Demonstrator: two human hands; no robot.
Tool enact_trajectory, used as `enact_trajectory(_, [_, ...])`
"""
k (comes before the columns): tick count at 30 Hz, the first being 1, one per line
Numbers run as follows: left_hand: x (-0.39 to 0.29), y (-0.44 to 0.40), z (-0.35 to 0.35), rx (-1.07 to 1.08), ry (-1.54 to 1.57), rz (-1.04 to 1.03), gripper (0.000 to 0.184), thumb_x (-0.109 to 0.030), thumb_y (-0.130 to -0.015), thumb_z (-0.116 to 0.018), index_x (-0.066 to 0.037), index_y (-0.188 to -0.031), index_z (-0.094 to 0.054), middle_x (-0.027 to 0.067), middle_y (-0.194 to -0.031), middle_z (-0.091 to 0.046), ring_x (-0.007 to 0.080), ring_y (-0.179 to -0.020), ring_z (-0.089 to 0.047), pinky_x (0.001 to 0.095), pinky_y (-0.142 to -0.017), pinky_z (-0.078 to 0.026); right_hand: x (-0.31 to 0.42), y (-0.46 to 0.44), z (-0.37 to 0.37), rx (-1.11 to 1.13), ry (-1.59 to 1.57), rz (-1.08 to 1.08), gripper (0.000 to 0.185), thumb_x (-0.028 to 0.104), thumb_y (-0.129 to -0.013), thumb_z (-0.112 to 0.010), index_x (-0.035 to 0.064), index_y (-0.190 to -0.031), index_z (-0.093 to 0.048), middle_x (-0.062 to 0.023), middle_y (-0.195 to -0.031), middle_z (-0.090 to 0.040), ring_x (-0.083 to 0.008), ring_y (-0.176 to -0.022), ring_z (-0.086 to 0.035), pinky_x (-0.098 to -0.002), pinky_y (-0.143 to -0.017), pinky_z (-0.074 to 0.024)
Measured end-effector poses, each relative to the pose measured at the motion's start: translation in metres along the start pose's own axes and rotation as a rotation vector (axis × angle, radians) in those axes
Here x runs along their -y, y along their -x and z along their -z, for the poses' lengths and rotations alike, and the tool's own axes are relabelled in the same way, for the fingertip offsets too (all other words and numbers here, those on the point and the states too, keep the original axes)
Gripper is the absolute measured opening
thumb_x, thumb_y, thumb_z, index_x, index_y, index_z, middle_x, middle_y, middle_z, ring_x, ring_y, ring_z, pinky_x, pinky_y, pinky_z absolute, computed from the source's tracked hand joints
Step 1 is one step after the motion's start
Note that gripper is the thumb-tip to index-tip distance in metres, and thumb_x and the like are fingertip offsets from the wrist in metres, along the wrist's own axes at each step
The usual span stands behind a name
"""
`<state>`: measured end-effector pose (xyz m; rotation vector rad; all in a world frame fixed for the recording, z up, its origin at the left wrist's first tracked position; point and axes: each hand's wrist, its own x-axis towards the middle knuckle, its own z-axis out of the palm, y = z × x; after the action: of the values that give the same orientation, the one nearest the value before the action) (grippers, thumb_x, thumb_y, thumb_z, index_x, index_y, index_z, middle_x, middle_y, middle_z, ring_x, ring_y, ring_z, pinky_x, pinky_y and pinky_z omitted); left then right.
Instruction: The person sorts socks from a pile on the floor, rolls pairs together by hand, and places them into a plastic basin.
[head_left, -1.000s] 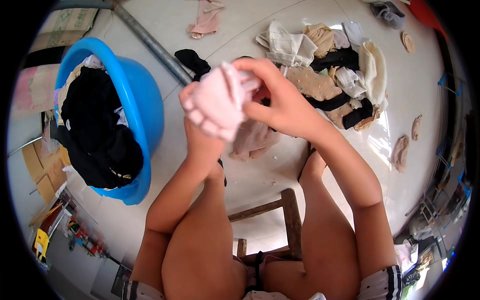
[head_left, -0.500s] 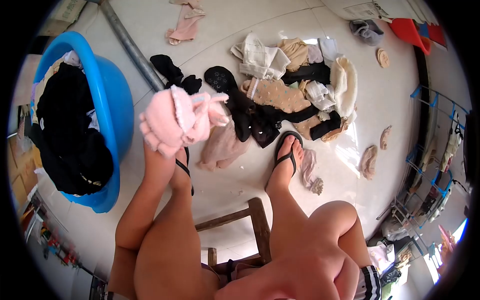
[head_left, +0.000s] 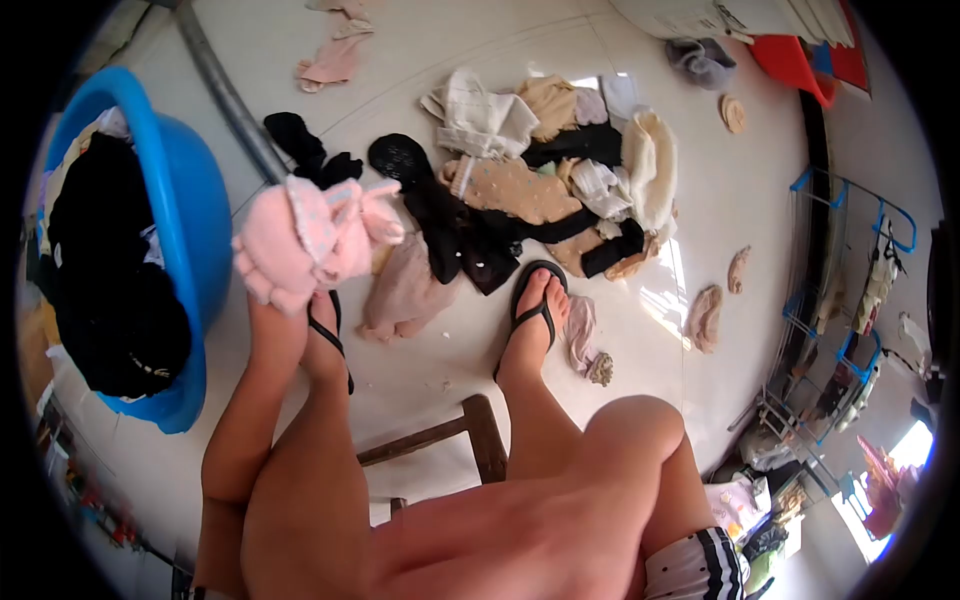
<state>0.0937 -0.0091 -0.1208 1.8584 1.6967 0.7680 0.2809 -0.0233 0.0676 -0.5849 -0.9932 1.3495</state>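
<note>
A fluffy pink garment [head_left: 275, 245] with rounded bulges and a bow-like end covers my left hand, so the fingers are hidden. My left arm reaches up to it from the lower left. Close to the camera at the bottom, my right hand [head_left: 500, 540] is a blur over my lap and its fingers cannot be made out. Beyond the pink garment lies a loose heap of socks: a tan dotted sock [head_left: 515, 190], a cream fuzzy sock [head_left: 650, 165], a white one [head_left: 485, 115] and several black ones. A beige-pink sock [head_left: 410, 290] lies just right of the pink garment.
A blue basin [head_left: 190, 215] full of dark clothes stands at the left, beside a metal pole [head_left: 220, 80]. My sandalled foot [head_left: 540, 310] is near the heap. A wooden stool [head_left: 485, 440] is between my legs. Blue-cornered racks [head_left: 805, 300] line the right; a red container [head_left: 795, 70] stands behind.
The whole view has shifted, so the floor, basin and socks sit farther left. My left hand still has the pink garment over it. My right hand has moved left across my lap.
</note>
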Motion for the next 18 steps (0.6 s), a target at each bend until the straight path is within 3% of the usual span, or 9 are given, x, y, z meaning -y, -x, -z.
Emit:
enact_trajectory(1, [-0.002,-0.003,0.002,0.001,-0.014,-0.012,0.033,-0.019,-0.076,-0.058,-0.008,-0.107,-0.055,0.0094,-0.111,-0.049,0.0247,-0.105,-0.047,0.0355,-0.089,-0.038,0.000,0.006,0.005,0.108,-0.099,-0.033,0.037,0.038,-0.090,-0.040,0.0105,-0.081,-0.064,-0.0098,-0.083,-0.057,-0.0191,-0.060,-0.054,-0.0277,-0.046,-0.0450])
enact_trajectory(3, [-0.013,-0.012,0.016,0.003,-0.089,-0.100,0.033,-0.020,-0.077,-0.058,-0.008,-0.107,-0.055,0.0092,-0.110,-0.050,0.0242,-0.104,-0.047,0.0354,-0.088,-0.039,-0.010,-0.003,0.025,0.178,0.135,-0.006,0.014,0.015,-0.078,-0.057,0.0052,-0.069,-0.054,-0.0085,-0.073,-0.052,-0.0191,-0.056,-0.050,-0.0274,-0.046,-0.0414])
enact_trajectory(5, [-0.033,-0.021,0.041,-0.037,-0.199,-0.223,0.032,-0.020,-0.077,-0.058,-0.008,-0.107,-0.055,0.0090,-0.110,-0.050,0.0237,-0.104,-0.048,0.0353,-0.088,-0.039,-0.015,-0.014,0.048,0.256,0.335,0.003,0.027,0.005,-0.067,-0.073,0.0048,-0.059,-0.048,-0.0041,-0.064,-0.048,-0.0190,-0.054,-0.047,-0.0280,-0.046,-0.0392])
enact_trajectory(6, [-0.044,-0.022,0.059,-0.074,-0.223,-0.245,0.032,-0.018,-0.077,-0.057,-0.007,-0.107,-0.054,0.0094,-0.109,-0.051,0.0231,-0.100,-0.049,0.0343,-0.085,-0.040,-0.022,-0.015,0.056,0.217,0.235,-0.025,0.037,0.010,-0.069,-0.069,0.0055,-0.055,-0.036,-0.0057,-0.059,-0.036,-0.0202,-0.047,-0.034,-0.0310,-0.041,-0.0256])
enact_trajectory(13, [-0.038,-0.038,0.240,-0.842,-0.778,-0.280,0.028,-0.003,-0.077,-0.053,0.003,-0.105,-0.052,0.0120,-0.096,-0.059,0.0189,-0.076,-0.059,0.0278,-0.067,-0.049,-0.035,0.020,0.084,0.173,0.419,-0.430,0.038,0.014,-0.088,-0.048,0.0017,-0.055,-0.032,-0.0082,-0.051,-0.031,-0.0232,-0.047,-0.031,-0.0340,-0.046,-0.0279])
enact_trajectory(15, [0.015,-0.056,0.244,-0.640,-0.883,-0.304,0.027,0.001,-0.077,-0.051,0.006,-0.104,-0.051,0.0128,-0.092,-0.061,0.0177,-0.069,-0.062,0.0260,-0.062,-0.052,-0.046,0.022,0.086,0.123,0.391,-0.524,0.037,0.014,-0.089,-0.044,0.0001,-0.056,-0.034,-0.0095,-0.052,-0.031,-0.0245,-0.048,-0.031,-0.0341,-0.047,-0.0289])
enact_trajectory(16, [0.045,-0.065,0.217,-0.670,-0.298,0.031,0.027,0.000,-0.077,-0.050,0.004,-0.104,-0.052,0.0154,-0.099,-0.058,0.0220,-0.079,-0.061,0.0294,-0.069,-0.050,-0.053,0.023,0.088,0.152,0.437,-0.537,0.036,0.013,-0.090,-0.043,-0.0005,-0.057,-0.036,-0.0103,-0.053,-0.033,-0.0252,-0.048,-0.032,-0.0340,-0.048,-0.0296])
enact_trajectory(17, [0.066,-0.077,0.201,-0.294,-0.746,0.026,0.034,0.001,-0.076,-0.052,0.000,-0.111,-0.048,0.0147,-0.101,-0.055,0.0241,-0.095,-0.055,0.0367,-0.075,-0.047,-0.059,0.023,0.090,0.179,0.484,-0.554,0.034,0.012,-0.090,-0.043,-0.0011,-0.059,-0.037,-0.0111,-0.054,-0.034,-0.0259,-0.049,-0.033,-0.0338,-0.048,-0.0302])
enact_trajectory(18, [0.137,-0.081,0.192,-0.304,-0.866,-0.125,0.032,-0.001,-0.079,-0.049,-0.001,-0.111,-0.047,0.0136,-0.097,-0.052,0.0234,-0.096,-0.054,0.0331,-0.075,-0.045,-0.067,0.020,0.087,0.164,0.513,-0.557,0.033,0.012,-0.088,-0.046,-0.0013,-0.058,-0.041,-0.0123,-0.053,-0.037,-0.0270,-0.050,-0.039,-0.0354,-0.049,-0.0328])
